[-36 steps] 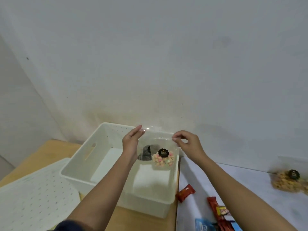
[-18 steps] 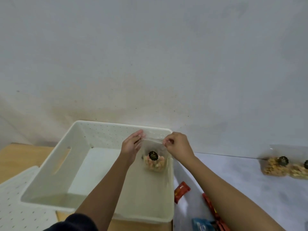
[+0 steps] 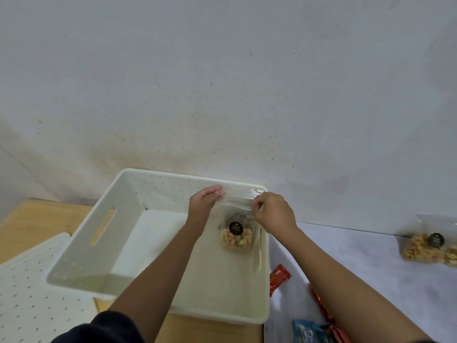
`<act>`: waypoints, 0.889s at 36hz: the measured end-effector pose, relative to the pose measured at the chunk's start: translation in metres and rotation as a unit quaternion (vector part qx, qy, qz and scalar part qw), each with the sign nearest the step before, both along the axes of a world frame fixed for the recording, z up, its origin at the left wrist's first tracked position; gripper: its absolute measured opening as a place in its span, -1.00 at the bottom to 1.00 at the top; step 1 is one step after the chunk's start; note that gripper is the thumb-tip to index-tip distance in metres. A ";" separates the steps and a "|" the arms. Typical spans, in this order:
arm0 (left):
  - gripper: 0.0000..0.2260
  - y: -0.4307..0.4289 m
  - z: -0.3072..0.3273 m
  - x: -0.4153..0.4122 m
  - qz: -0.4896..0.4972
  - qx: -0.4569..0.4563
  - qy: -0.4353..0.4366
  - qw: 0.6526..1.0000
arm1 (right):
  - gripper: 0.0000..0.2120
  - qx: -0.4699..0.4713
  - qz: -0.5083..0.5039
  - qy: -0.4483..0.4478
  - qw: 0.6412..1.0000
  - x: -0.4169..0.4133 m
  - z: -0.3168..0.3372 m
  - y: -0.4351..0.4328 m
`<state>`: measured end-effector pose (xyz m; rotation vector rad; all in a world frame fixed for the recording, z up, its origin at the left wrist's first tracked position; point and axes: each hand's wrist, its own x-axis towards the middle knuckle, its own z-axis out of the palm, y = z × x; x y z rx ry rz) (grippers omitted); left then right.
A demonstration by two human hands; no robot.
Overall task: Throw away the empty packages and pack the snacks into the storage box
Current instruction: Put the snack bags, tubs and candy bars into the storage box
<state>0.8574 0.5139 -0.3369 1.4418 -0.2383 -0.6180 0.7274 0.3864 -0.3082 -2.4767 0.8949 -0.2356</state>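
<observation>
A clear snack bag (image 3: 237, 237) with pastel-coloured snacks and a black round label stands inside the white storage box (image 3: 116, 233), against its far right corner. My left hand (image 3: 204, 203) touches the bag's top left edge with fairly straight fingers. The top right edge is pinched by my right hand (image 3: 273, 211), fingers curled. Both hands are over the box's far right corner.
On the white table right of the box lie a red wrapper (image 3: 278, 278), another red packet (image 3: 321, 308) and a blue packet (image 3: 309, 334). A clear bag of beige snacks (image 3: 427, 250) leans at the far right. The perforated white lid (image 3: 27, 288) lies left.
The snack bag went down from above the box into its far right corner, both hands following it. The camera moved closer and to the right.
</observation>
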 end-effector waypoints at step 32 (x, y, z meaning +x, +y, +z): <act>-0.84 -0.134 0.068 -0.205 -0.157 0.063 -0.350 0.921 | -0.87 0.145 -0.158 -0.216 0.952 -0.266 0.032 -0.130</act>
